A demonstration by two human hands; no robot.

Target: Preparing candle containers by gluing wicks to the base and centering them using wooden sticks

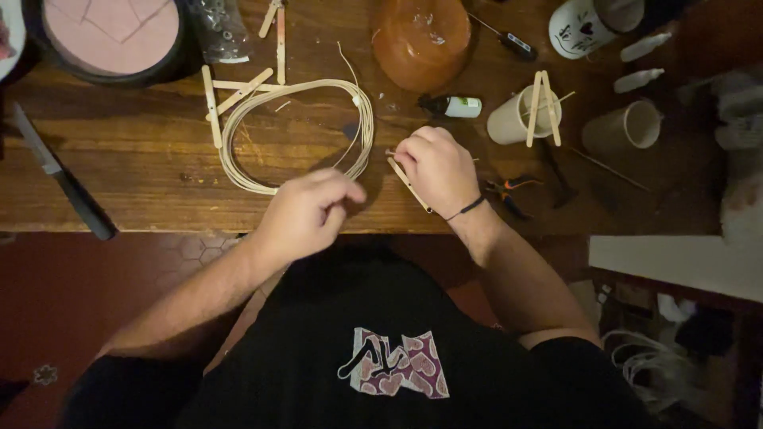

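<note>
My right hand [435,168] rests on the wooden table [143,167] near its front edge, fingers closed on a thin wooden stick [409,184] that slants out below the palm. My left hand [306,213] hovers at the table's front edge with fingers pinched together; whether anything lies between them cannot be told. A coil of pale reed [298,131] lies on the table just beyond my left hand, and one loose strand runs toward my hands.
Flat wooden sticks [230,91] lie by the coil. A knife [63,179] sits far left, pliers [513,189] right of my right hand. Behind stand an orange bowl [421,40], a small dropper bottle [453,106], paper cups [524,119] [628,127], a mug [584,28] and a round pink-topped tin [111,36].
</note>
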